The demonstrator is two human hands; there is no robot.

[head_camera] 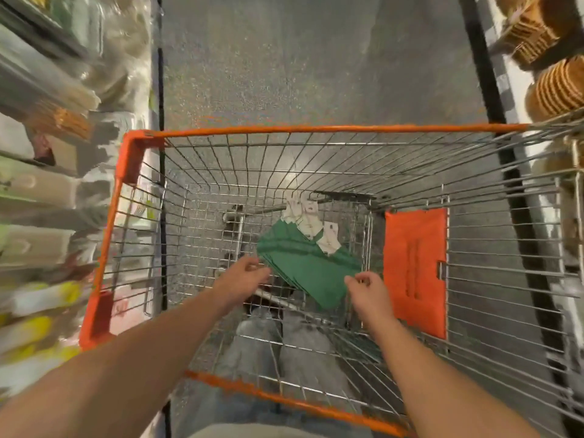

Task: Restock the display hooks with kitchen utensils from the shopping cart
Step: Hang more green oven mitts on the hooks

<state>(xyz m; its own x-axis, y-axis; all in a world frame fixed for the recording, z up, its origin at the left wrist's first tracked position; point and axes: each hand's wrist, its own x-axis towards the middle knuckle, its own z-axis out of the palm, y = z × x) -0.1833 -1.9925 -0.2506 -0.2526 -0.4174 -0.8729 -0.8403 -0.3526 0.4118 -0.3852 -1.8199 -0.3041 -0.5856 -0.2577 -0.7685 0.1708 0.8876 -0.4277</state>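
Observation:
A wire shopping cart with an orange rim fills the view from above. On its floor lies a stack of flat green items with white card labels at their far end. Both arms reach down into the cart. My left hand has its fingers curled at the stack's left edge, seemingly gripping it. My right hand pinches the stack's near right corner. The display hooks are not clearly visible.
Blurred store shelves with packaged goods run along the left. Woven round items hang or sit on the right-hand shelving. An orange flap sits on the cart's right side. Grey speckled floor stretches ahead.

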